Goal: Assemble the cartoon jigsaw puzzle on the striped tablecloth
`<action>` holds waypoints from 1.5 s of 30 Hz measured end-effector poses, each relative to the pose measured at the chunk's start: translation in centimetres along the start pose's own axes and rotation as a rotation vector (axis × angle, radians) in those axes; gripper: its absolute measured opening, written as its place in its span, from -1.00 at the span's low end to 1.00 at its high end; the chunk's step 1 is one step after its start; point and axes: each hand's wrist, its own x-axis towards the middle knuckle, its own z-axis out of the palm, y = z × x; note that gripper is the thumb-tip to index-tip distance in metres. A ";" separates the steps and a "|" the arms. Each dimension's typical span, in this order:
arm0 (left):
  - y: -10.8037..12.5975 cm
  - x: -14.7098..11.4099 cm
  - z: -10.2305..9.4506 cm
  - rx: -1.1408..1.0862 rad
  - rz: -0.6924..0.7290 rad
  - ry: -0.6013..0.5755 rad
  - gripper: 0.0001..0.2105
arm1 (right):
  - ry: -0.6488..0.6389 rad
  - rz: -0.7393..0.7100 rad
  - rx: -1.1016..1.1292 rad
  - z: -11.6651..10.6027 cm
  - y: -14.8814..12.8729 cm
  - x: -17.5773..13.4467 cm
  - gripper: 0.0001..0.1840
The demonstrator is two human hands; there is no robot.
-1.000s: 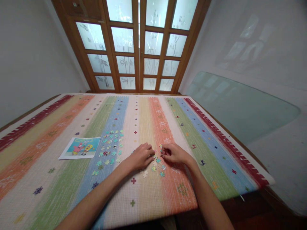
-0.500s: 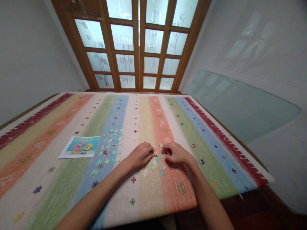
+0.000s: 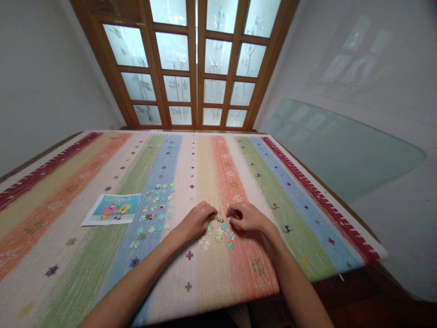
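A small heap of loose jigsaw puzzle pieces, teal, white and yellowish, lies on the striped tablecloth between my hands. My left hand is at the heap's left side with its fingers curled together; whatever is in its fingertips is hidden. Across from it, my right hand has thumb and forefinger pinched at the heap's right edge, with a bit of a teal puzzle piece showing between them. Farther left, several spread puzzle pieces lie apart from one another in loose rows on the blue stripe.
A printed cartoon picture lies flat left of the spread pieces. The striped tablecloth covers the table, whose near edge is just in front of me. Glazed wooden doors stand behind, and a glass sheet is at the right wall.
My right hand has shifted slightly left, over the heap's edge. My left hand has moved a little, and a teal piece now shows below its fingers. The view has tilted very slightly.
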 end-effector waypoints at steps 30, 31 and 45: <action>1.7 -1.5 -0.7 -0.022 0.027 -0.032 -0.92 | -0.179 -0.061 0.175 0.3 0.5 0.0 -0.75; 1.9 -1.5 -0.5 -0.016 0.033 -0.040 -0.92 | -0.163 -0.058 0.164 0.3 0.4 0.0 -0.78; 2.8 -1.6 0.2 0.043 0.008 -0.095 -0.90 | -0.060 0.009 0.026 0.2 -0.1 0.0 -0.93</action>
